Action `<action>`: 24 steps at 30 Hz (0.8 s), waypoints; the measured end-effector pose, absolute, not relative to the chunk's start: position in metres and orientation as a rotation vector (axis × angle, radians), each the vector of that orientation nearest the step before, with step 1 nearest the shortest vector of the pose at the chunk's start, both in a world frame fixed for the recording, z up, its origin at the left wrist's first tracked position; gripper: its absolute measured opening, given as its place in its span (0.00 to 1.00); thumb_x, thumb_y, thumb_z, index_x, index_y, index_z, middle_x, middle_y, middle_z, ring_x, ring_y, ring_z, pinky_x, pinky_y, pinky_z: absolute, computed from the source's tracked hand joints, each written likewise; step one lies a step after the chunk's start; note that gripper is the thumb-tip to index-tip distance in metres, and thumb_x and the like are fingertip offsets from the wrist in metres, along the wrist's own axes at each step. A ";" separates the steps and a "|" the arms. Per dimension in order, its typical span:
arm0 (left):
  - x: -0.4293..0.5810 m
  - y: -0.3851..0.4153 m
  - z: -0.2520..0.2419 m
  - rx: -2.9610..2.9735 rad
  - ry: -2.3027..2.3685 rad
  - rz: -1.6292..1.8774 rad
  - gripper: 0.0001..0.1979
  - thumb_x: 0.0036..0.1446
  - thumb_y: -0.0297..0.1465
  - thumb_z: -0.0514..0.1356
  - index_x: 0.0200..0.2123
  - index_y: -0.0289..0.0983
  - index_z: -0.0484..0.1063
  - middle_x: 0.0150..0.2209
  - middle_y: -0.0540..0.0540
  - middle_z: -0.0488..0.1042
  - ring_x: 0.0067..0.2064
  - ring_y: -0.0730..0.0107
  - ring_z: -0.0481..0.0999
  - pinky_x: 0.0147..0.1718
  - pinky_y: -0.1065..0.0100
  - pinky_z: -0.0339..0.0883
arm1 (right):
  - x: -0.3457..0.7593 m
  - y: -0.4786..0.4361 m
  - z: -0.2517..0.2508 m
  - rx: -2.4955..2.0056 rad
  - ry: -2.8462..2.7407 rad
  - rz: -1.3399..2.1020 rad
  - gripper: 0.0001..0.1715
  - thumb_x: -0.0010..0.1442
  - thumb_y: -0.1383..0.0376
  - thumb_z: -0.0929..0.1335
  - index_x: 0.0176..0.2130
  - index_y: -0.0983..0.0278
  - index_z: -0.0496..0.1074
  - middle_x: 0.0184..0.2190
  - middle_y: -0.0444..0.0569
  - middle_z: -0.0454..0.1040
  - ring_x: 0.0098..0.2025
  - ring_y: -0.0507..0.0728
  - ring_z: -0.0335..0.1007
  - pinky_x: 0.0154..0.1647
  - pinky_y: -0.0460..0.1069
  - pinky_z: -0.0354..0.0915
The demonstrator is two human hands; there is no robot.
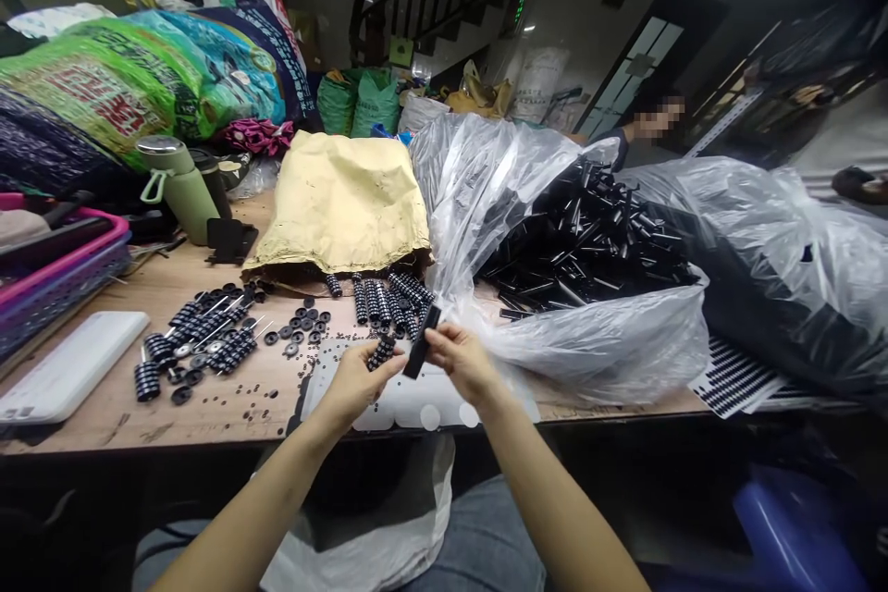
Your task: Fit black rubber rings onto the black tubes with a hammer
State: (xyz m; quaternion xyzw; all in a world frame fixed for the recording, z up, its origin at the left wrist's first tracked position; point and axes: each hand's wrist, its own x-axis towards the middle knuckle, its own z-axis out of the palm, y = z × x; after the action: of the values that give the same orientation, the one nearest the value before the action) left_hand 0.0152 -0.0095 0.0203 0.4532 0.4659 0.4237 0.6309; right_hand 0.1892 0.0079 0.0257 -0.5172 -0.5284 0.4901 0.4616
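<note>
My left hand [357,384] is closed around a ribbed black roller [381,353] with pale bands. Beside it, my right hand [463,361] pinches a flat black strip-like piece [420,342], tilted, its lower end close to the roller. Similar ribbed rollers [375,301] lie in a row just behind my hands, at the mouth of a yellow sack [347,194]. Under my hands is a pale sheet [409,402] on the table's front edge. Many black pieces [589,240] fill an open clear plastic bag [589,342] to the right.
More rollers with metal pins [228,347] and small black discs [298,324] are scattered at the left. A white box-like case [73,365], a green flask [178,190] and a pink basket [104,236] stand farther left. Another person [645,125] is at the back right.
</note>
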 end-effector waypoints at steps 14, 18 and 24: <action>0.012 -0.014 0.026 0.665 0.789 1.046 0.21 0.49 0.41 0.57 0.46 0.39 0.64 0.22 0.53 0.67 0.16 0.81 0.62 0.12 0.79 0.53 | 0.153 -0.026 0.040 -1.159 -2.221 0.461 0.69 0.34 0.50 0.74 0.61 0.68 0.36 0.58 0.60 0.45 0.62 0.63 0.38 0.61 0.58 0.46; 0.017 -0.014 0.023 0.600 0.804 1.120 0.22 0.48 0.39 0.59 0.45 0.36 0.66 0.24 0.51 0.70 0.20 0.77 0.68 0.18 0.75 0.62 | 0.140 -0.031 0.031 -1.138 -2.189 0.463 0.68 0.33 0.51 0.74 0.61 0.68 0.38 0.57 0.60 0.46 0.61 0.63 0.40 0.61 0.56 0.48; 0.018 -0.018 0.019 0.627 0.850 1.062 0.23 0.48 0.40 0.58 0.46 0.34 0.64 0.19 0.54 0.66 0.17 0.78 0.66 0.15 0.76 0.61 | 0.142 -0.031 0.022 -1.157 -2.237 0.586 0.67 0.33 0.52 0.75 0.60 0.66 0.38 0.58 0.60 0.46 0.62 0.63 0.39 0.61 0.58 0.45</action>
State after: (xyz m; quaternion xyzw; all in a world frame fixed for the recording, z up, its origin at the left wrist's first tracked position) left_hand 0.0182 -0.0176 0.0193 0.2848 0.3863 0.4826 0.7326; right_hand 0.1417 -0.0310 0.0222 -0.4301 -0.8320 0.2181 0.2744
